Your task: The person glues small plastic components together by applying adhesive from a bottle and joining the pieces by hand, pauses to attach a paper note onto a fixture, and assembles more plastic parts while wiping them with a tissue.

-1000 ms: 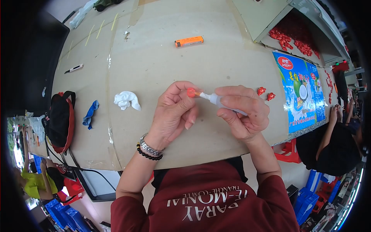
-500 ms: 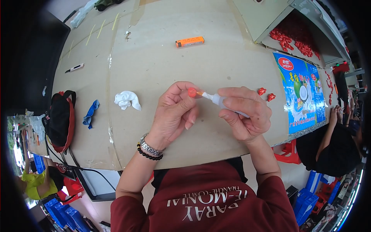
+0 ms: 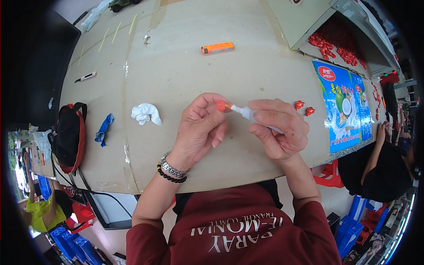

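Between the thumb and forefinger of my left hand (image 3: 201, 126) is a small red piece (image 3: 220, 105), too small to make out its exact kind. My right hand (image 3: 282, 128) grips a white squeeze bottle (image 3: 248, 114), tilted with its narrow amber tip pointing left. That tip touches or nearly touches the red piece; I cannot tell which. To the right of my right hand, two red pieces (image 3: 300, 104) lie on the table (image 3: 176, 66).
Left of my hands are a crumpled white cloth (image 3: 145, 114), a blue cloth strip (image 3: 104, 130), a black-and-red bag (image 3: 70, 137) and a cutter knife (image 3: 85, 77). Ahead lies an orange box (image 3: 217, 48). A blue printed sheet (image 3: 342, 106) and an open-sided bin (image 3: 304, 26) of red pieces are at right.
Almost nothing differs. Both hands keep the same hold, and the red piece and bottle tip have barely shifted.
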The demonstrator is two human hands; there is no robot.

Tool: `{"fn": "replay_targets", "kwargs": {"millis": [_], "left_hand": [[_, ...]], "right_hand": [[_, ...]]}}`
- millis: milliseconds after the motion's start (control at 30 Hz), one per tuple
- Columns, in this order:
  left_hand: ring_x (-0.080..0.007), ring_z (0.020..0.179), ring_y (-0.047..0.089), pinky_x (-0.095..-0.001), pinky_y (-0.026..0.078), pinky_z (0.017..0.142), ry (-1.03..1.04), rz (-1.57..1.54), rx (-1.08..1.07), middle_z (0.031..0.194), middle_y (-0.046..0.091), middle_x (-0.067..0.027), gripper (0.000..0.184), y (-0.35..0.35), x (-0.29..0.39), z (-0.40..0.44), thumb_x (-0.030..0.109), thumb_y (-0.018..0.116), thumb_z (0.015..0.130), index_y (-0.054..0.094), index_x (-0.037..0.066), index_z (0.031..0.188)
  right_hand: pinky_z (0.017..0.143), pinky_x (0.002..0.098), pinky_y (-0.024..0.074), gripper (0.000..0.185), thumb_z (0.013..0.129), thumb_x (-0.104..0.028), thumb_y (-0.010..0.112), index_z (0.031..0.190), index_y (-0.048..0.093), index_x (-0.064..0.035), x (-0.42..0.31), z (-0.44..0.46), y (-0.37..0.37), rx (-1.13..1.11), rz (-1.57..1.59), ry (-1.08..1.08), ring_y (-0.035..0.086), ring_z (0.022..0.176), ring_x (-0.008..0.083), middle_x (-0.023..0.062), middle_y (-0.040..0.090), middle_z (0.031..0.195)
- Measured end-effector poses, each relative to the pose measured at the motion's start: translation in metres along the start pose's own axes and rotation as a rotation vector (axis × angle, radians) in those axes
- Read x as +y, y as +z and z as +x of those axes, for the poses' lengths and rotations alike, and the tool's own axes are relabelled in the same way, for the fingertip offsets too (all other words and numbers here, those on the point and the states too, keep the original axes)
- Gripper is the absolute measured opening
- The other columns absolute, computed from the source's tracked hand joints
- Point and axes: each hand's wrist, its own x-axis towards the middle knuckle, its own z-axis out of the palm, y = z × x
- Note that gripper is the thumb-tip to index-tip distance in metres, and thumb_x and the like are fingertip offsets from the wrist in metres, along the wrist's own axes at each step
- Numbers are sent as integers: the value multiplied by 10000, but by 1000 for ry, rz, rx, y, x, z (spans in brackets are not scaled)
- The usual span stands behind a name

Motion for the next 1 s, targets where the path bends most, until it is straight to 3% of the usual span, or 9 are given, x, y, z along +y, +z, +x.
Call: {"fn": "replay_targets", "kwargs": {"millis": [233, 733, 833, 1000], "left_hand": [[-71, 480, 500, -180, 369, 367, 67, 70, 45, 911, 637, -90, 168, -1, -2, 0, 90, 623, 912, 532, 21, 1036], [-69, 488, 516, -178, 376, 373, 70, 88, 63, 868, 633, -79, 160, 2, 0, -1, 46, 634, 893, 524, 19, 1006], [-72, 499, 518, -192, 387, 389, 106, 116, 34, 916, 657, -90, 133, -2, 0, 0, 3, 614, 893, 544, 19, 1005], [-61, 490, 530, -179, 382, 384, 188, 226, 86, 864, 656, -73, 158, 1, 0, -1, -23, 632, 870, 537, 12, 992]], "right_hand": [[524, 284, 497, 257, 695, -10, 779, 906, 631, -3, 0, 1, -2, 18, -12, -7, 649, 658, 238, 146, 682, 839], [530, 286, 498, 268, 676, 5, 784, 896, 631, 5, 2, 1, 1, 15, -12, -27, 651, 663, 243, 140, 680, 841], [532, 287, 499, 264, 677, 3, 783, 894, 631, 5, 1, 1, 1, 15, -20, -27, 653, 665, 244, 140, 680, 840], [525, 282, 495, 260, 684, -12, 786, 894, 633, 5, 2, 0, 1, 22, -21, -42, 649, 657, 238, 146, 681, 841]]}}
